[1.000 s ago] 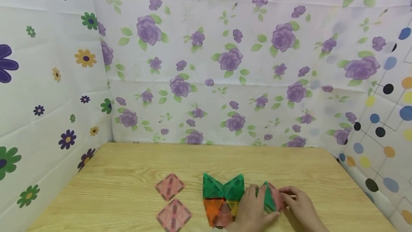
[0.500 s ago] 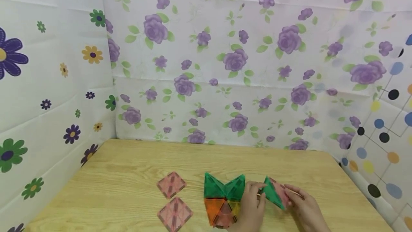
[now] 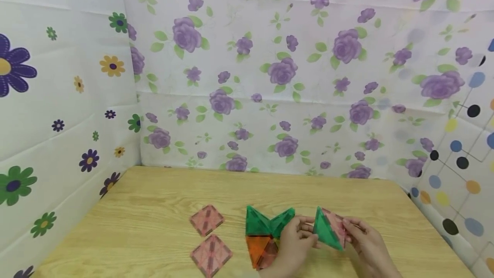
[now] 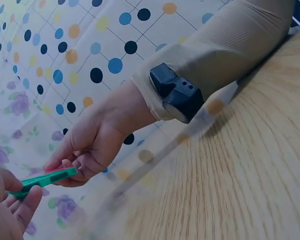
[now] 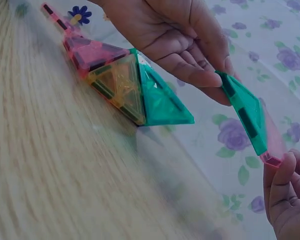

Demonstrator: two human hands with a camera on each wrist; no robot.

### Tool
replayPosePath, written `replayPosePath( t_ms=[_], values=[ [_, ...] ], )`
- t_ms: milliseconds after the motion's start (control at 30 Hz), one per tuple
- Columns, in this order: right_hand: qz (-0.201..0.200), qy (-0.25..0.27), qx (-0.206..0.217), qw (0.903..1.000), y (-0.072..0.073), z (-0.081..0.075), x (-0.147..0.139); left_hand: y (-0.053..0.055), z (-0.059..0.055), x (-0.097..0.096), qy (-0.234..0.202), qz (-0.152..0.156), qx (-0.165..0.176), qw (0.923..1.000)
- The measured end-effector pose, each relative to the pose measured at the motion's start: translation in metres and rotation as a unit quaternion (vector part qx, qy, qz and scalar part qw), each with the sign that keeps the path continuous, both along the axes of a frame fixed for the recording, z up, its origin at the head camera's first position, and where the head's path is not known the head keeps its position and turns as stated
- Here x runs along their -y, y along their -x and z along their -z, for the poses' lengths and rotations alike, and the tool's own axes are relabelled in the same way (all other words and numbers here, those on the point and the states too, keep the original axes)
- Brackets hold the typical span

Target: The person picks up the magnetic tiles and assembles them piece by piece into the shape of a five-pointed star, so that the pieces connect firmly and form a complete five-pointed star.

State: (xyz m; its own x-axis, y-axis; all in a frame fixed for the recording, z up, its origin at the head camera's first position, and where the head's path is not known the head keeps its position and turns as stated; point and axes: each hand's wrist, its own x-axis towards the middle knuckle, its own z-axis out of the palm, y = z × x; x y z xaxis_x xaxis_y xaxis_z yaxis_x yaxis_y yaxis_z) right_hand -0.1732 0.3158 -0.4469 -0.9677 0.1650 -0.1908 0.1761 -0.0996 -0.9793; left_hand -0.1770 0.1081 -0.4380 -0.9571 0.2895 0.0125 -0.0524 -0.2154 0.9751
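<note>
My left hand (image 3: 295,241) pinches the left corner of a green triangular magnetic tile (image 3: 326,231) between thumb and fingers. A pink magnetic tile (image 3: 336,222) lies against the green one, and my right hand (image 3: 366,243) pinches its right edge. Both tiles are raised and tilted; the right wrist view shows the green tile (image 5: 247,117) with the pink tile (image 5: 273,137) behind it. Beside my left hand stands a joined group: two green tiles (image 3: 257,223) at the back, an orange tile (image 3: 257,246) and a pink tile (image 3: 268,255) in front. Its yellow tile (image 5: 117,87) is mostly hidden by my left hand in the head view.
Two pink diamond shapes (image 3: 207,220) made of tiles lie on the wooden table (image 3: 154,209) left of the group. Flowered cloth (image 3: 247,76) hangs along the back, with patterned cloths on both sides.
The green and pink tiles have been lifted and turned more face-on to the head camera. My left hand has drawn back from over them to the green tile's left corner.
</note>
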Motion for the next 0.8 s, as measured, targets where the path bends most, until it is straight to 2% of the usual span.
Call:
replayPosePath(
  t_ms=[133, 333, 533, 667, 800],
  values=[
    [-0.01, -0.009, -0.005, 0.9999, -0.001, -0.003, 0.006, -0.005, -0.006, 0.011, 0.041, 0.011, -0.021, 0.9989],
    [-0.042, -0.011, 0.0, 0.9991, -0.004, -0.005, 0.018, -0.007, -0.005, 0.031, 0.076, 0.062, -0.036, 0.9945],
    [-0.083, -0.022, 0.023, 0.9961, -0.007, -0.005, 0.026, -0.011, 0.0, 0.046, 0.108, 0.094, -0.026, 0.9893],
    [-0.104, -0.037, 0.03, 0.9935, -0.008, -0.004, 0.033, -0.015, 0.006, 0.054, 0.11, 0.103, -0.014, 0.9884],
    [-0.128, -0.038, 0.029, 0.9906, -0.007, -0.002, 0.038, -0.017, 0.012, 0.06, 0.133, 0.096, -0.033, 0.9859]
  ],
)
